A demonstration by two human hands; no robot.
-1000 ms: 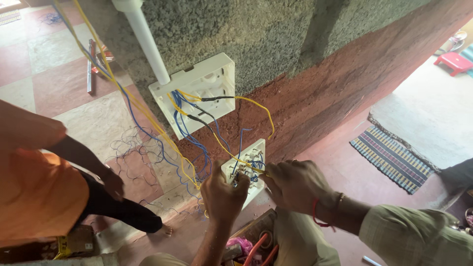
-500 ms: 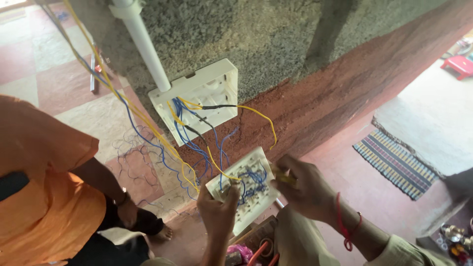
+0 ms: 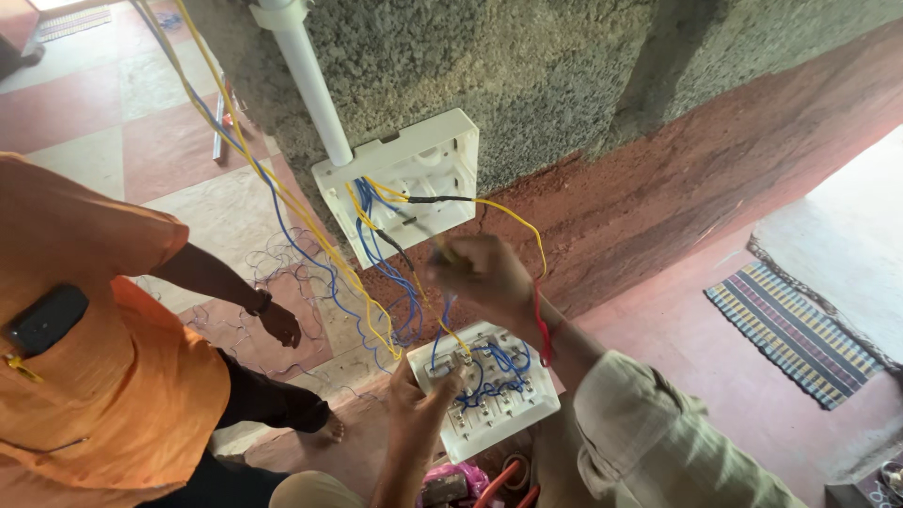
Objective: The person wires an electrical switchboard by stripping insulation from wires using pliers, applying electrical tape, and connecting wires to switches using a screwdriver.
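From my seat I see soft daylight, brightest at the right edge, where the pale floor (image 3: 847,226) washes out to near white. The rough wall (image 3: 527,85) is evenly lit, with a dim vertical shadow band toward its right. My right hand (image 3: 480,273) smears with motion blur; the orange shirt (image 3: 85,357) close by looks soft. Straight lines bow slightly near the corners.

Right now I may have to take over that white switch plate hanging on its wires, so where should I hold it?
Probably by the bare outer edges of the switch plate, coming from below on the floor side. Its back faces up with blue and yellow wires running up to the wall box, so the top is crowded. The left hand already holds its near-left corner; the right hand pinches wires above.
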